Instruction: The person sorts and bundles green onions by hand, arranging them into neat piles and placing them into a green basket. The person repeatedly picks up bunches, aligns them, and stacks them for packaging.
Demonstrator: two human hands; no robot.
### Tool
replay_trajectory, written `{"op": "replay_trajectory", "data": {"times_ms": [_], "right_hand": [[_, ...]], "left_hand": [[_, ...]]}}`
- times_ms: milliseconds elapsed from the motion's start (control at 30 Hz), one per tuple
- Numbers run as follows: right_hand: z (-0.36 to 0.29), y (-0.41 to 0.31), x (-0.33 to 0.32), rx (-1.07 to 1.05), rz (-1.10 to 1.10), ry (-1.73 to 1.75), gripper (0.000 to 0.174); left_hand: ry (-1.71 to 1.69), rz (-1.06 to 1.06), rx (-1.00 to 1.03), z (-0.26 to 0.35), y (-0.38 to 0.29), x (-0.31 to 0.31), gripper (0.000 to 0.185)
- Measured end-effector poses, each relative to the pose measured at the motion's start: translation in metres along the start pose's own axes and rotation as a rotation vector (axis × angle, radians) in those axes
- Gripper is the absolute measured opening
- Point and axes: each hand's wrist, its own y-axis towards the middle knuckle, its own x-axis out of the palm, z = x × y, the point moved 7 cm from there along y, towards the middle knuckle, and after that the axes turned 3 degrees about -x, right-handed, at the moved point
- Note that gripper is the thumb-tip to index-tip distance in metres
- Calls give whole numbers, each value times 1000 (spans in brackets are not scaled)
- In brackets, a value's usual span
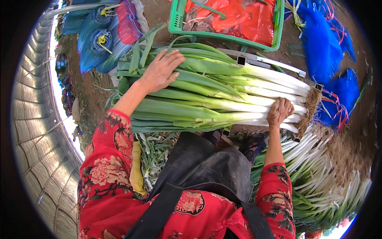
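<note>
A broad layer of large green onions (191, 109) lies crosswise before me on a metal frame (280, 64), green leaves at the left, white stalks and brown roots at the right. My left hand (163, 71) rests flat on the leaves, palm down, fingers slightly spread and pointing right. At the root end, my right hand (279, 111) curls its fingers over the white stalks of the near rows. Whether its fingertips reach around a stalk is hidden.
Beyond the frame stands a green plastic crate (226, 35) with red plastic bags. Blue mesh sacks (320, 44) lie at the right, bundled netted onions (101, 41) at the upper left. A big pile of green onions (316, 179) fills the lower right; leaf scraps (153, 155) lie near my apron.
</note>
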Motion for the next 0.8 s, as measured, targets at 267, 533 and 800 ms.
{"op": "replay_trajectory", "data": {"times_ms": [267,533,800], "right_hand": [[-4,1,-1,-53,31,-9,29],[-4,3,1,-69,18,-14,28],[-4,5,3,-40,-20,-6,27]], "left_hand": [[89,-369,-421,-61,-54,19,44],[-205,-590,-988,-75,-134,43,55],[9,-535,-1030,-137,-125,136,90]]}}
